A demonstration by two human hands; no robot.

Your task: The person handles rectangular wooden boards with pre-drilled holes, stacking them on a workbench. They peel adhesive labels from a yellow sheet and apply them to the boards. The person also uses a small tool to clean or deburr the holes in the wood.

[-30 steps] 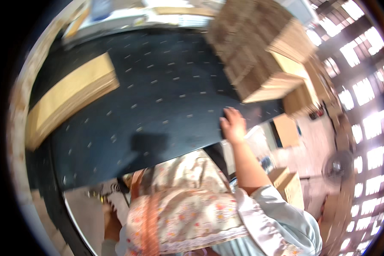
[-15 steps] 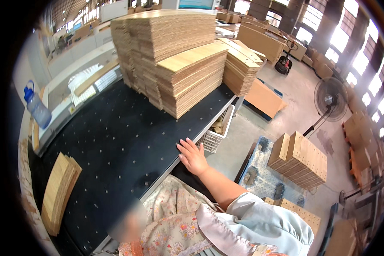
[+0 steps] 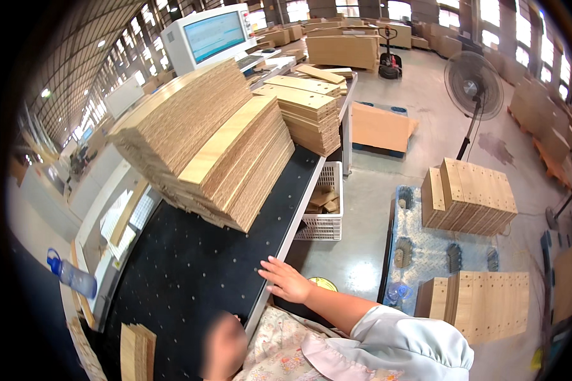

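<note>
My right hand (image 3: 286, 280) lies with its fingers spread on the front edge of the black, dotted worktable (image 3: 203, 267), holding nothing. Smeared by blur, my left hand (image 3: 225, 346) shows low in the picture near the same edge; its fingers cannot be made out. A tall pile of curved wooden boards (image 3: 178, 117) rises at the far end of the table, with a lower pile of curved boards (image 3: 241, 165) against its near side. Left of my left hand stands a small stack of curved boards (image 3: 137, 352).
Drilled boards (image 3: 305, 105) sit at the table's far right corner, before a monitor (image 3: 213, 37). A white basket (image 3: 324, 227) of wood scraps stands beside the table. Stacked panels (image 3: 483, 305) rest on a blue pallet (image 3: 403, 213). A fan (image 3: 473, 86) and a blue bottle (image 3: 73, 276) stand farther out.
The view has tilted up and turned, bringing the monitor and more of the floor into sight. My right hand stays at the table edge with its fingers out; no board has visibly moved.
</note>
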